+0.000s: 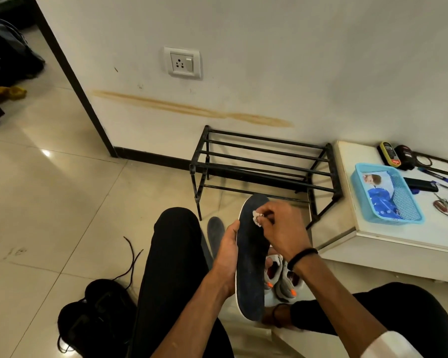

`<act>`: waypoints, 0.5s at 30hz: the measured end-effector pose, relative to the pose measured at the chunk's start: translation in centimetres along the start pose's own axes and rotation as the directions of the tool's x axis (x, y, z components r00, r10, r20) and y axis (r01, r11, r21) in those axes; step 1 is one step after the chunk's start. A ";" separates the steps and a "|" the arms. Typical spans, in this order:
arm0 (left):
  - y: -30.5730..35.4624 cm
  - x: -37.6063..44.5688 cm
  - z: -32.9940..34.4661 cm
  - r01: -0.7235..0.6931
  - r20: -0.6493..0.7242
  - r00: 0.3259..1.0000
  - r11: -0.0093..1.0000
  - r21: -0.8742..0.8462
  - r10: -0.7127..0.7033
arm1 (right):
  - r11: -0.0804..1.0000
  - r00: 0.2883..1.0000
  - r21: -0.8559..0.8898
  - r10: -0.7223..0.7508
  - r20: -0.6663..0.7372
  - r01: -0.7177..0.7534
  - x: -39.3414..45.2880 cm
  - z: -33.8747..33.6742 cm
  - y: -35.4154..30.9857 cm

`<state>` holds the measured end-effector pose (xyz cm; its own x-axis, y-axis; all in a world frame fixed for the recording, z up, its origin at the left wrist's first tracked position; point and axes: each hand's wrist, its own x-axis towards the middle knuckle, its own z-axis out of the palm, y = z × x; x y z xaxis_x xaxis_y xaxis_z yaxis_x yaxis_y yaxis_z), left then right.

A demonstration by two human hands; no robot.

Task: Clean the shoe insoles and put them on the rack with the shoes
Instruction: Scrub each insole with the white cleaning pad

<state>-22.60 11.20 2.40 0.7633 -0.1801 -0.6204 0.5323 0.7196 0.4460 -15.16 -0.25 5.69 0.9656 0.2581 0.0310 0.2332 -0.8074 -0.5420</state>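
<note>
A long dark blue insole (251,264) with a white edge is held up lengthwise in front of me. My left hand (226,250) grips its left edge near the middle. My right hand (279,228) pinches a small white wad of tissue (257,217) against the insole's upper part. A second dark insole (215,233) lies on the floor, just left of the held one. Grey shoes with orange tabs (282,276) stand on the floor beneath my right wrist. The black metal shoe rack (264,166) stands bare against the wall.
A pair of black shoes (93,313) with loose laces lies at the lower left beside my leg. A low white table (409,223) on the right carries a blue basket (388,195), pens and small items. Bags lie at far left.
</note>
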 end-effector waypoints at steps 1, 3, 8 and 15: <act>0.0 0.0 -0.2 -0.007 0.001 1.000 1.000 -0.003 0.007 | 1.000 0.999 -0.021 -0.005 0.037 0.005 -0.3 0.4 -0.3; 0.4 0.1 -0.7 -0.065 -0.006 0.998 0.998 -0.006 0.065 | 0.997 0.991 -0.071 -0.034 0.131 0.044 -2.5 1.3 -1.4; 0.8 0.2 -0.8 -0.125 0.020 0.992 0.992 -0.009 0.125 | 0.996 0.969 0.080 -0.054 0.241 0.036 -5.7 -0.6 -2.9; 1.1 1.1 -1.5 0.002 0.101 0.995 0.970 -0.245 0.024 | 0.984 0.876 0.151 -0.152 0.459 0.092 -7.7 -2.9 -4.4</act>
<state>-21.75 12.83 1.26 0.8089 -0.2298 -0.5413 0.4277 0.8616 0.2735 -23.32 -0.25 10.28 0.7573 0.5922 -0.2754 0.3013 -0.6909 -0.6572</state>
